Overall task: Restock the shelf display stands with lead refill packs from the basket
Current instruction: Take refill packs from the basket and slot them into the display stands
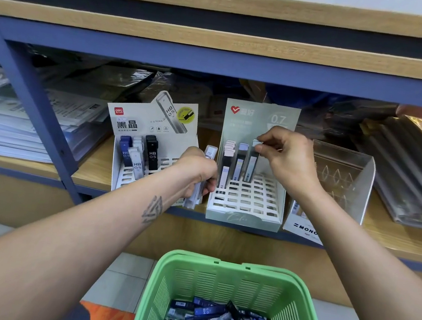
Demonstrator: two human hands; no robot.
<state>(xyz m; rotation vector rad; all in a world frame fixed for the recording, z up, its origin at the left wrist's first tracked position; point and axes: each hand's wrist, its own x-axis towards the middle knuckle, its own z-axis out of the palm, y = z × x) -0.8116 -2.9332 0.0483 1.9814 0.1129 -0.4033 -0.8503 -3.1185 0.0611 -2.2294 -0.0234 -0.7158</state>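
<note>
I saw the right hand (289, 160) pinching the top of a grey lead refill pack (251, 165), its fingers (262, 148) closed on the cap, the pack standing upright in the back row of the pale green display stand (244, 218) on the shelf (90, 173). The left hand (198, 173) was wrapped around a few spare packs (209, 157) (how many, I couldn't tell) between that stand and the white one (127, 175). Below sat the green basket (161, 287), with more packs loose inside.
</note>
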